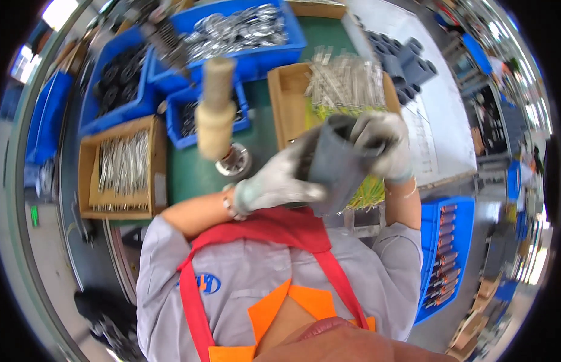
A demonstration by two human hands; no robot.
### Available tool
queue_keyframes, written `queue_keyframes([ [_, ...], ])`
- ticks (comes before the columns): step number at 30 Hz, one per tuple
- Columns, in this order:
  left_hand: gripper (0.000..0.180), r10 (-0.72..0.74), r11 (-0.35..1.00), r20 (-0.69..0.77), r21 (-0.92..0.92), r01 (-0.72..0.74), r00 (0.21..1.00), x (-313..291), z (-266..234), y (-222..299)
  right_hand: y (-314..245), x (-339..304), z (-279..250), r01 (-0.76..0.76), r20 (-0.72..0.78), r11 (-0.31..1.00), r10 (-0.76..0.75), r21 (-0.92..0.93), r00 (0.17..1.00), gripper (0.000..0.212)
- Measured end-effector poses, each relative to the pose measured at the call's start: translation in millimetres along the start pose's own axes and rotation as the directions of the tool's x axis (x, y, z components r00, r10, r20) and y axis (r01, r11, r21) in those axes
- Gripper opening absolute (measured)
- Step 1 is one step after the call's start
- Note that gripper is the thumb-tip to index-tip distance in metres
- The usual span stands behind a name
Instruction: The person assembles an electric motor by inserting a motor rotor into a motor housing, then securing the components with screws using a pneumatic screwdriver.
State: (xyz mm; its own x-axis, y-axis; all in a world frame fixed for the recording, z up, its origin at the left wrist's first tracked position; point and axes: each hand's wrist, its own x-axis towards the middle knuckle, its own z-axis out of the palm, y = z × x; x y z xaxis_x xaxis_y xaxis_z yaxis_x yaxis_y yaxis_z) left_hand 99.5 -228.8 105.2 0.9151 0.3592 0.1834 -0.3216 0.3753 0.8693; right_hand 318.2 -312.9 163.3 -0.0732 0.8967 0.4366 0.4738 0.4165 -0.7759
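Note:
A grey plastic tube [339,166] is held tilted in front of my chest, its open end facing up and away. My left hand [280,178], in a pale work glove, wraps round its left side with the thumb stretched across the front. My right hand [389,142], gloved too, is curled at the tube's upper right around a dark round piece [374,146]. Blur hides whether that piece is separate from the tube. Left of my hands stands a cream cylindrical fixture [215,123], with a round metal part [234,161] beside its lower end.
A cardboard box [286,99] of thin clear strips lies behind my hands; another box [158,190] holds silver strips. Blue bins [247,66] contain shiny metal and black parts. Several grey tubes [407,63] lie far right. A blue tray [467,241] of cylindrical parts stands right.

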Motion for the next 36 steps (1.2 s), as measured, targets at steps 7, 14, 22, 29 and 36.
queue_keyframes([
  [7,0.114,-0.122,0.991,0.127,0.072,0.114,0.984,-78.3,-15.2,72.0,14.1,36.9,89.8,0.028,-0.098,0.655,0.072,0.755,0.993,0.06],
  [14,0.132,0.848,0.442,0.097,0.412,-0.797,0.521,-76.2,-33.7,128.6,6.5,83.5,168.0,0.115,0.031,0.991,-0.113,-0.065,0.993,0.072],
  [22,0.102,0.58,0.428,-0.143,0.891,-0.15,0.802,-73.6,-73.5,133.2,9.9,74.9,175.7,-0.105,0.122,0.993,0.098,0.048,0.988,0.075],
  [29,0.11,0.391,0.763,-0.255,0.628,-0.156,0.884,-75.7,-95.5,97.4,19.4,70.4,172.9,-0.195,0.177,0.978,0.179,0.072,0.968,0.065],
  [36,0.093,0.388,0.717,-0.25,0.687,-0.119,0.887,-78.3,-104.4,76.9,36.4,57.8,94.6,0.013,-0.019,0.991,-0.016,-0.134,1.0,0.068],
])
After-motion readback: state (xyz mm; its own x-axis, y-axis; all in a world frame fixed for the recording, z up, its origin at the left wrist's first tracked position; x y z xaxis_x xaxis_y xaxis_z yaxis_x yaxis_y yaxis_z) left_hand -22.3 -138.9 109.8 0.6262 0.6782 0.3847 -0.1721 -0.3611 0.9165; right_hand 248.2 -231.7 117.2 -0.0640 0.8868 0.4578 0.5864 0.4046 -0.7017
